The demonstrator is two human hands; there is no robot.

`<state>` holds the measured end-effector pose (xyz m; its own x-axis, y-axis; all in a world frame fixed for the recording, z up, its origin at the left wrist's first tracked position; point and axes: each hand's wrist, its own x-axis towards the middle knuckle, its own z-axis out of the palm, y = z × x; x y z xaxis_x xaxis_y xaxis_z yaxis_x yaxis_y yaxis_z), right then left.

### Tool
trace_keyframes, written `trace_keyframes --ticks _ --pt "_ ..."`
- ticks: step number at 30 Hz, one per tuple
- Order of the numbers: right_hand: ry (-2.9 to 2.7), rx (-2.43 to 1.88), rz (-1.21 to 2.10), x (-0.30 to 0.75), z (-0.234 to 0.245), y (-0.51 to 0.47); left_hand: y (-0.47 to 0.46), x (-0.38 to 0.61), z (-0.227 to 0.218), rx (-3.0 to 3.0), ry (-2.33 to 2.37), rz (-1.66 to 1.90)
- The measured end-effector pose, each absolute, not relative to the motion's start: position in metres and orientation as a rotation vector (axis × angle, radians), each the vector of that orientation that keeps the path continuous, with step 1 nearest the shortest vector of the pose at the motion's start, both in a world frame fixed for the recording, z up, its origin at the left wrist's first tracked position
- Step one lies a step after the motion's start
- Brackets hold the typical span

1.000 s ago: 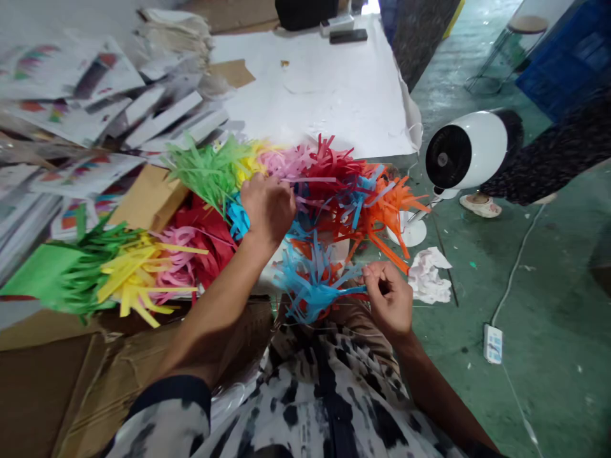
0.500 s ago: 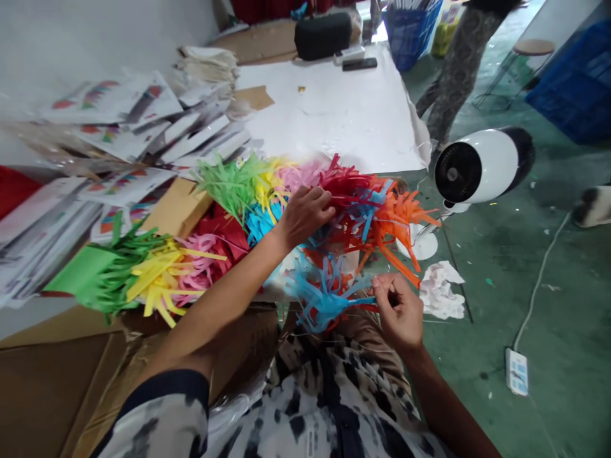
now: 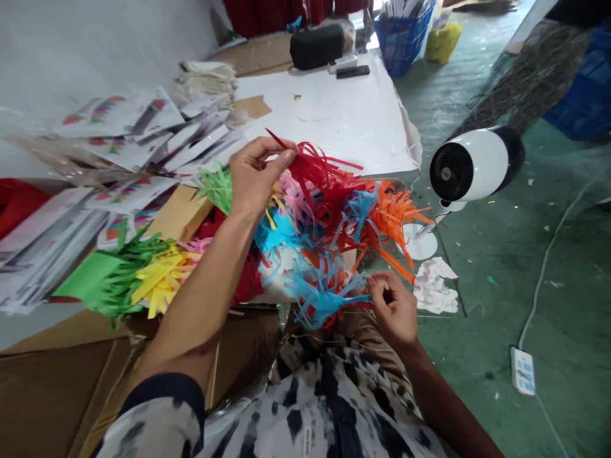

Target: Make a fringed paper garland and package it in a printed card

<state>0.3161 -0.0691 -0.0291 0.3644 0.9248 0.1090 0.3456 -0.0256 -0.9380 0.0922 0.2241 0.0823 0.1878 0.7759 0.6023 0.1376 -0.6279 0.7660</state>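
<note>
My left hand (image 3: 258, 178) is raised over the heap of fringed coloured paper and pinches a thin red paper strip (image 3: 279, 142) at its fingertips. Beneath it lies a red paper fringe (image 3: 324, 184), with an orange fringe (image 3: 394, 213) to its right. My right hand (image 3: 392, 307) is nearest me, its fingers pinched on the end of a blue paper fringe bundle (image 3: 324, 299). A green and yellow paper fringe (image 3: 143, 283) lies further left, past my left forearm.
Stacks of printed sheets (image 3: 128, 121) lie at the left, and cardboard (image 3: 57, 388) lies at lower left. A white sheet (image 3: 329, 108) covers the table's far part. A white desk fan (image 3: 472, 165), crumpled paper (image 3: 434, 289) and a power strip (image 3: 522, 371) are at the right.
My left hand has lifted off the heap and moved up and left, now holding a red strip. My right hand stays on the blue bundle. The view has shifted slightly.
</note>
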Motion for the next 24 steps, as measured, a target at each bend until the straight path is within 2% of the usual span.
trace_keyframes --ticks 4,7,9,11,12,15,19,24 --pt "-1.172 -1.574 0.692 0.316 -0.029 -0.068 0.225 0.077 0.102 1.656 0.802 1.711" --pt "-1.17 -1.549 0.693 0.316 -0.029 -0.068 0.188 0.077 0.132 1.913 0.614 2.055" --pt "-1.133 -1.513 0.703 0.315 -0.028 -0.068 0.151 0.087 0.146 2.229 0.612 2.099" --pt "-1.038 -1.464 0.711 0.314 -0.026 -0.067 0.114 0.104 0.144 2.5 0.831 1.706" --pt "-0.976 -1.444 0.712 0.314 -0.025 -0.066 0.097 0.114 0.136 2.545 0.787 1.53" --pt "-0.83 -1.424 0.691 0.312 -0.019 -0.061 0.059 0.147 0.091 2.358 0.738 1.093" --pt "-0.801 -1.41 0.679 0.312 -0.012 -0.053 0.035 0.175 0.029 1.816 0.775 0.887" --pt "-0.783 -1.423 0.702 0.312 -0.01 -0.046 0.032 0.18 0.008 1.532 0.801 0.853"
